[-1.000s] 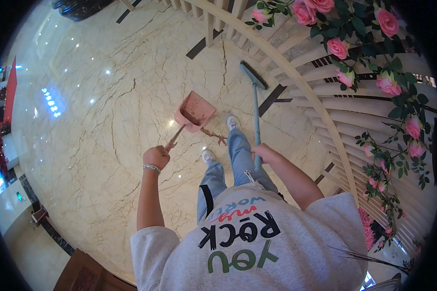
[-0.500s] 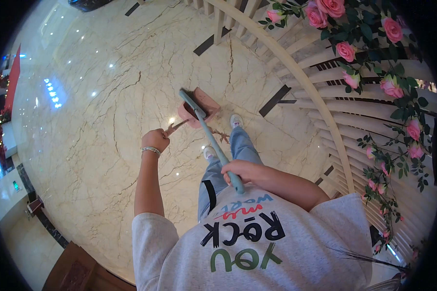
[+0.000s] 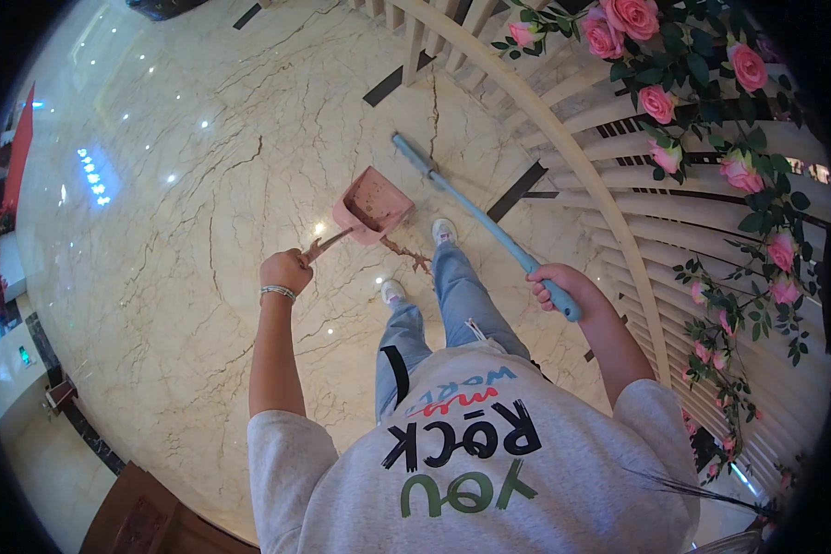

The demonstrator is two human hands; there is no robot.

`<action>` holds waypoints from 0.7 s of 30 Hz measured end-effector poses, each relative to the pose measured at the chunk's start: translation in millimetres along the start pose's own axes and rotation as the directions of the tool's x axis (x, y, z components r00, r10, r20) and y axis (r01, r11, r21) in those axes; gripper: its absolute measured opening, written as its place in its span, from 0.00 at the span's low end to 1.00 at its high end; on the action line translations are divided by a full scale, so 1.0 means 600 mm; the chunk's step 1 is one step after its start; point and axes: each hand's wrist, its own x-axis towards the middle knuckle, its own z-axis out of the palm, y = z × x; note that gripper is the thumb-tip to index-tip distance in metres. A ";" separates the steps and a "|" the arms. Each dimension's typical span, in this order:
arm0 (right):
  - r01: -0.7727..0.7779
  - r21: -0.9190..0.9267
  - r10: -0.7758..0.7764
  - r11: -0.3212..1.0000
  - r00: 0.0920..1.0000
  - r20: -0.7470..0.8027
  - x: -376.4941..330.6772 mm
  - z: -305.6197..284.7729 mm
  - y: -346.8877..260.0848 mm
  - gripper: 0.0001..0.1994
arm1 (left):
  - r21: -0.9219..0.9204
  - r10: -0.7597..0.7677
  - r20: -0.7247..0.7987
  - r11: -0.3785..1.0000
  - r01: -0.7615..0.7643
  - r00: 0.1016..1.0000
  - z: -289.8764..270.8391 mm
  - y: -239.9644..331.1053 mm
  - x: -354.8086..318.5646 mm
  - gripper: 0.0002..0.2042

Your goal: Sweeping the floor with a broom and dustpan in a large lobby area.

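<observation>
My left hand point(image 3: 287, 270) is closed around the handle of a pink dustpan point(image 3: 387, 197). The dustpan rests on the marble floor ahead of my feet, and small dark bits of debris lie inside its pan. In my right hand point(image 3: 563, 285) I grip a light blue broom point(image 3: 474, 213) near the end of its handle. The broom's handle slants forward and left from my hand. Its narrow head sits beyond the dustpan's right side, apart from it; the bristles hardly show.
A cream slatted partition point(image 3: 609, 189) curves along my right, hung with pink artificial roses point(image 3: 658, 103). My shoes point(image 3: 443, 231) stand just behind the dustpan on veined marble floor point(image 3: 185, 240). A dark wooden piece of furniture point(image 3: 143, 517) is at the lower left.
The broom has swung right and away from the dustpan, uncovering the pan's inside. My right hand has moved outward to the right with it. The dustpan has shifted only slightly in view.
</observation>
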 end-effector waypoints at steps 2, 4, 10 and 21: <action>0.063 -0.097 -0.071 0.993 0.995 -0.076 0.016 0.003 0.012 0.04 | 0.008 0.028 0.011 1.000 -0.028 1.000 0.002 -0.003 0.002 0.06; 0.115 -0.199 -0.144 0.973 0.980 -0.139 0.036 0.001 0.020 0.04 | 0.017 0.051 0.023 0.999 -0.051 0.998 0.003 -0.009 0.002 0.07; 0.193 -0.268 -0.257 0.944 0.940 -0.225 0.153 -0.040 0.058 0.05 | 0.042 0.106 0.071 0.993 -0.109 0.992 -0.004 -0.016 -0.002 0.06; 0.005 -0.110 -0.009 0.994 0.999 -0.032 0.170 0.103 0.145 0.04 | 0.094 0.075 0.121 0.992 -0.086 0.990 -0.016 0.010 0.006 0.09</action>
